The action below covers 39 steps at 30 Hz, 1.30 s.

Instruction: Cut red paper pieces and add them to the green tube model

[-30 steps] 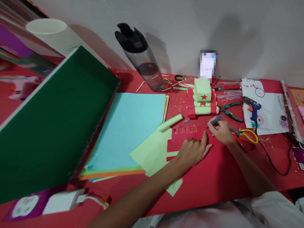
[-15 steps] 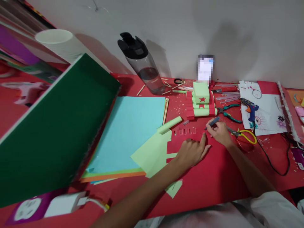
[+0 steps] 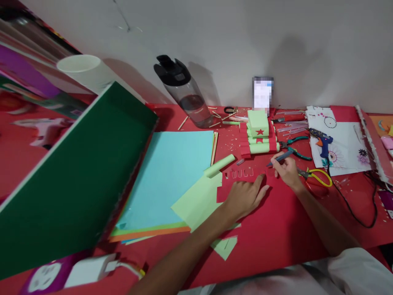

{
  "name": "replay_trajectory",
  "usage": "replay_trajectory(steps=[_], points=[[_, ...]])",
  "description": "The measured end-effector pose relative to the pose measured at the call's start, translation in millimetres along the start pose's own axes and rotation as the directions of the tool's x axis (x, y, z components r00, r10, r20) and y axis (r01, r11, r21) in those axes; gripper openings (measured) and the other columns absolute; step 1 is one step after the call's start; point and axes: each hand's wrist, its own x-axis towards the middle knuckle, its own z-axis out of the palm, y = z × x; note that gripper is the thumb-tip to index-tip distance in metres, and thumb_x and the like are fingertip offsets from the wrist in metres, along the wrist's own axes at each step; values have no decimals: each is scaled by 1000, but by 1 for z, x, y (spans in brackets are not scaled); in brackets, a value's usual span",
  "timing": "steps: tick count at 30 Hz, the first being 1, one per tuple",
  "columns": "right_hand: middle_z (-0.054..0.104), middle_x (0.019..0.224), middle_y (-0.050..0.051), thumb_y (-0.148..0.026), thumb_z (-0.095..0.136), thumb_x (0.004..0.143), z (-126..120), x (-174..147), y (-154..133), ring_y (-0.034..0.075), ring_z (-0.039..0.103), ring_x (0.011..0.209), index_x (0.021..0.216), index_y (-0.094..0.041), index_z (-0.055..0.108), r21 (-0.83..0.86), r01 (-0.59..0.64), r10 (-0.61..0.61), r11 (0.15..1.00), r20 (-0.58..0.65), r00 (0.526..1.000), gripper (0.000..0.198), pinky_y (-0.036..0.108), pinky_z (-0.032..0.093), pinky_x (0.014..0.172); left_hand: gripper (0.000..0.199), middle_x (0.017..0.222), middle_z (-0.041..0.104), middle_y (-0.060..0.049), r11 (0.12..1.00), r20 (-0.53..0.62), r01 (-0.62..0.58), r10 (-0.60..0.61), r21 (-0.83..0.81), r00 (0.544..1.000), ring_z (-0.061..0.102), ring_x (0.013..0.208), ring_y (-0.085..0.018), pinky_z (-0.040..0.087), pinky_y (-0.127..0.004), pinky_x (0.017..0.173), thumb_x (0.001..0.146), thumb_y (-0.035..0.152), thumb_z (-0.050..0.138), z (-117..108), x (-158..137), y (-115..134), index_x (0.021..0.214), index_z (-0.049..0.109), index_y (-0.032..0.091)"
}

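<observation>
My left hand (image 3: 245, 196) lies on a piece of red paper (image 3: 225, 192), index finger stretched forward and thumb apart; it presses the sheet and grips nothing. A row of small outlined slots runs along the paper's upper part, left of that fingertip. My right hand (image 3: 286, 170) is closed around a dark blue pen-shaped tool (image 3: 280, 158), its tip pointing left, just beyond my left index finger. Whether the tip touches the paper I cannot tell. Behind the hands sits a model of light green paper rolls with red bands and a starred box (image 3: 258, 125).
Yellow-handled scissors (image 3: 319, 175), green-handled pliers (image 3: 297, 148) and a blue glue gun (image 3: 324, 143) lie right. Left are a green paper roll (image 3: 219, 165), blue sheets (image 3: 172, 176) and a leaning green board (image 3: 76, 176). A bottle (image 3: 187, 92) and phone (image 3: 262, 92) stand behind.
My right hand has shifted slightly right, and the tool lies at a lower slant. The red paper beneath my left hand now covers more of the light green strip. The view has tilted a little.
</observation>
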Motion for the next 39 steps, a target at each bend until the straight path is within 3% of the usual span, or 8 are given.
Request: replay_trajectory(steps=[6, 9, 11, 16, 24, 30, 39], points=[[58, 71, -5, -49, 71, 94, 0, -1, 3, 7, 53, 43, 92, -20, 63, 45, 18, -19, 999, 9, 1000, 30, 20, 44, 42, 45, 82, 77, -7, 995, -211, -9, -12, -100, 977, 73, 70, -24, 42, -29, 62, 113, 44, 29, 2, -2, -25, 132, 63, 21], [59, 72, -4, -48, 71, 94, 1, -1, 2, 7, 52, 44, 92, -21, 63, 52, 25, -25, 998, 9, 1000, 29, 20, 44, 41, 40, 104, 79, -12, 998, -364, 51, -62, -40, 929, 73, 77, -21, 43, -29, 62, 111, 39, 36, 0, -3, -44, 115, 71, 21], [60, 74, -4, -47, 73, 93, 2, -2, 0, 7, 52, 45, 91, -21, 63, 56, 33, -33, 998, 3, 999, 28, 20, 44, 41, 37, 118, 78, -12, 989, -416, 145, -125, 17, 901, 73, 81, -21, 42, -29, 60, 111, 34, 39, -1, -3, -55, 120, 73, 22], [63, 75, -3, -46, 76, 89, 3, -3, -3, 8, 54, 46, 90, -21, 66, 71, 28, -29, 997, 7, 1000, 27, 20, 45, 42, 43, 132, 75, -8, 964, -371, 245, -192, 101, 909, 74, 87, -22, 40, -31, 57, 112, 29, 34, 2, 1, -67, 135, 70, 28], [73, 76, 1, -49, 74, 89, 2, -4, -3, 8, 56, 46, 93, -20, 68, 94, -4, -2, 996, 72, 997, 31, 20, 46, 44, 33, 114, 76, -11, 944, -268, 331, -316, 11, 910, 73, 85, -24, 40, -30, 61, 113, 39, 39, -2, 9, -64, 113, 66, 20], [74, 74, 1, -46, 79, 85, 1, -5, -9, 10, 57, 49, 93, -20, 68, 104, -10, 2, 995, 80, 997, 29, 21, 48, 46, 25, 113, 77, -8, 927, -266, 149, -248, -344, 932, 71, 85, -22, 48, -32, 71, 110, 44, 44, 0, 6, -65, 107, 56, 23], [75, 78, 2, -39, 76, 88, 0, -6, -9, 11, 61, 52, 97, -20, 75, 25, 46, -50, 999, 157, 986, 22, 22, 49, 49, 22, 109, 74, -9, 889, -286, 50, -199, -456, 937, 70, 89, -22, 51, -34, 74, 107, 42, 44, 7, 5, -64, 100, 53, 23]])
